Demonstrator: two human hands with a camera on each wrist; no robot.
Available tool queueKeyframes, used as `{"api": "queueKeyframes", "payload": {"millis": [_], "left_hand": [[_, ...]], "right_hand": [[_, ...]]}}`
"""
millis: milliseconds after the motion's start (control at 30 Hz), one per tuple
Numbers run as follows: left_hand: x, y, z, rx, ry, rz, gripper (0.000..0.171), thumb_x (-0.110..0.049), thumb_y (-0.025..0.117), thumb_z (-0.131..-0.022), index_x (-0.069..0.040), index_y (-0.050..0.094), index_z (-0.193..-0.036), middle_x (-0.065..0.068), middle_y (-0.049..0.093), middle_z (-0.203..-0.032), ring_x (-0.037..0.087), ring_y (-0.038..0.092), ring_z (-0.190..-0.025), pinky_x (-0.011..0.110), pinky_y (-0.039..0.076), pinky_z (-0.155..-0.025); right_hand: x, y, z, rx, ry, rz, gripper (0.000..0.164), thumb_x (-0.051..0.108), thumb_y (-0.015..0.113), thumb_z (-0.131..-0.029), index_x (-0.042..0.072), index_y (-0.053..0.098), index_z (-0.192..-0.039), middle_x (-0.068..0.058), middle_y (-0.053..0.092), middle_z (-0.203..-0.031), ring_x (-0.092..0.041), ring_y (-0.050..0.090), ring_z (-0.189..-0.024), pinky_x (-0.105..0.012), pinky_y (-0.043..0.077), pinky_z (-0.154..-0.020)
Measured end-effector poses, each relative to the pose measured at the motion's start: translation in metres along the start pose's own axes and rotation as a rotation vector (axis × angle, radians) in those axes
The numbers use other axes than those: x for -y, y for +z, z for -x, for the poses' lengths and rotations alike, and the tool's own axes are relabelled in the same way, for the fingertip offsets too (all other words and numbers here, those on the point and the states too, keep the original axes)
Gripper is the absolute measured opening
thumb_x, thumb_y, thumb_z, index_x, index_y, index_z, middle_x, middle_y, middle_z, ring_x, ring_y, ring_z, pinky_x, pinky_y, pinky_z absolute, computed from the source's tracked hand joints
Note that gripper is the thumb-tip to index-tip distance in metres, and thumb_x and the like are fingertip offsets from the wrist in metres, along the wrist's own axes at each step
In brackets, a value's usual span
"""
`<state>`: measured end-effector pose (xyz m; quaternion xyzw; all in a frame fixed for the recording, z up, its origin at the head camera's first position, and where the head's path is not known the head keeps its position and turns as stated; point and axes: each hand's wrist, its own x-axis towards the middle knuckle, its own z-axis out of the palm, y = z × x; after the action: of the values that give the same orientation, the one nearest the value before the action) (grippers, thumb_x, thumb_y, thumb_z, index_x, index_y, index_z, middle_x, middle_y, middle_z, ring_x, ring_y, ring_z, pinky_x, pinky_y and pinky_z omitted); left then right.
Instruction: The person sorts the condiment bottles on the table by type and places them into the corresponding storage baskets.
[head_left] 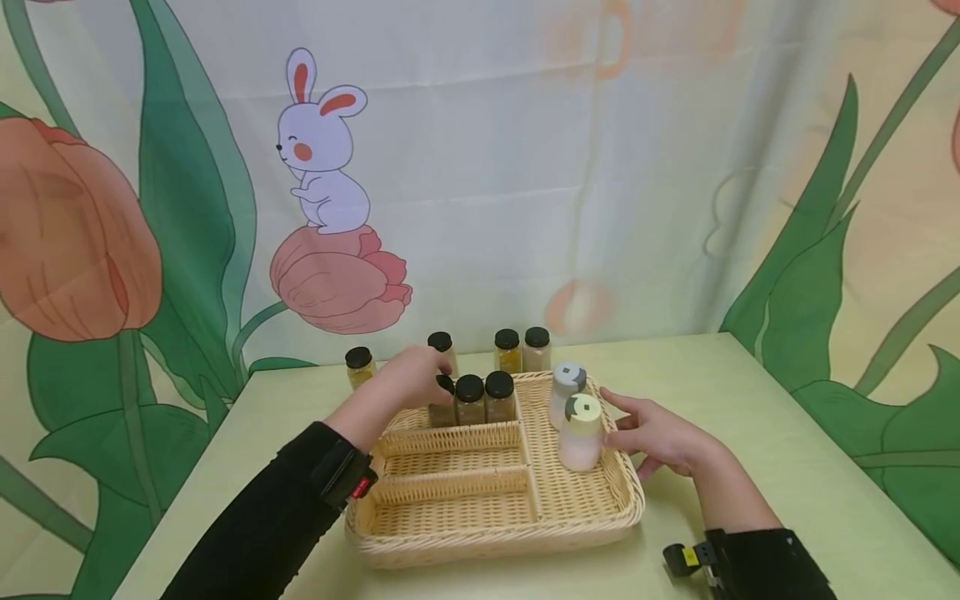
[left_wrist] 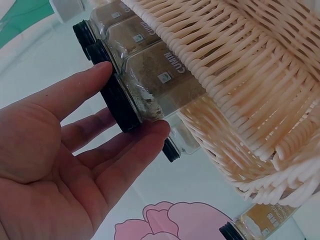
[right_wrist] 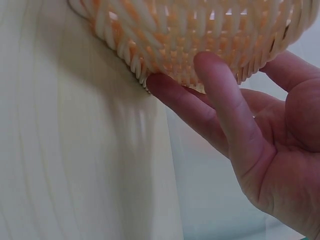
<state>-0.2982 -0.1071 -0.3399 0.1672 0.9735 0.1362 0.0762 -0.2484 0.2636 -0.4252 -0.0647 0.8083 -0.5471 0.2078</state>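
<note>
A wicker basket [head_left: 495, 533] with several compartments sits on the table. At its back left compartment, my left hand [head_left: 405, 379] pinches the black lid of a cumin jar [left_wrist: 157, 82] between thumb and fingers. Two similar brown spice jars with black lids, a middle jar [head_left: 470, 404] and a right jar [head_left: 499, 402], stand beside it in that compartment. My right hand [head_left: 667, 433] touches the basket's right side with mostly straight fingers. Close to that hand, a grey-capped shaker [head_left: 566, 404] and a yellow-capped shaker [head_left: 580, 446] stand in the long right compartment.
Behind the basket stand a yellow spice jar [head_left: 507, 354], a pale jar [head_left: 536, 354] and another black-lidded jar [head_left: 441, 343], partly hidden by my left hand. One more yellow jar [head_left: 360, 367] is at the back left. A printed curtain [head_left: 480, 208] hangs behind the table [head_left: 697, 375].
</note>
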Motion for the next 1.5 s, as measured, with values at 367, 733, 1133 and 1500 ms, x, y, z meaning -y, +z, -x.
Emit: {"api": "queueKeyframes", "payload": {"millis": [367,733,1133,1500], "left_hand": [[0.004,-0.008,0.006,-0.022,0.019,0.049,0.051,-0.027,0.081,-0.088,-0.005,0.067,-0.132,0.015,0.067,-0.125,0.03,0.065,-0.109,0.044,0.056,-0.089],[0.017,-0.031,0.021,-0.137,0.008,0.08,0.052,-0.042,0.074,-0.092,-0.01,0.067,-0.132,0.014,0.067,-0.125,0.031,0.065,-0.11,0.047,0.056,-0.088],[0.021,-0.043,0.03,-0.255,0.029,0.088,0.073,-0.049,0.078,-0.087,-0.012,0.056,-0.146,0.014,0.056,-0.144,0.035,0.053,-0.131,0.057,0.048,-0.101],[0.013,-0.051,0.021,-0.28,0.04,0.055,0.092,-0.059,0.079,-0.081,-0.015,0.046,-0.154,0.015,0.04,-0.158,0.037,0.033,-0.146,0.061,0.038,-0.11]], "right_hand": [[0.002,0.0,0.0,-0.009,0.007,0.009,0.091,0.019,0.076,-0.092,0.017,0.021,-0.165,-0.03,0.05,-0.138,-0.029,0.069,-0.094,-0.049,0.061,-0.06],[0.003,0.002,0.002,0.005,-0.006,-0.011,0.091,0.017,0.074,-0.093,0.015,0.018,-0.165,-0.031,0.051,-0.137,-0.03,0.07,-0.093,-0.05,0.061,-0.059],[0.0,0.001,0.002,0.01,-0.012,-0.023,0.091,0.017,0.075,-0.093,0.014,0.018,-0.165,-0.03,0.053,-0.134,-0.031,0.07,-0.091,-0.05,0.061,-0.058],[0.0,0.001,0.001,0.015,-0.011,-0.025,0.092,0.017,0.075,-0.093,0.014,0.018,-0.165,-0.032,0.05,-0.136,-0.031,0.071,-0.09,-0.048,0.061,-0.057]]}}
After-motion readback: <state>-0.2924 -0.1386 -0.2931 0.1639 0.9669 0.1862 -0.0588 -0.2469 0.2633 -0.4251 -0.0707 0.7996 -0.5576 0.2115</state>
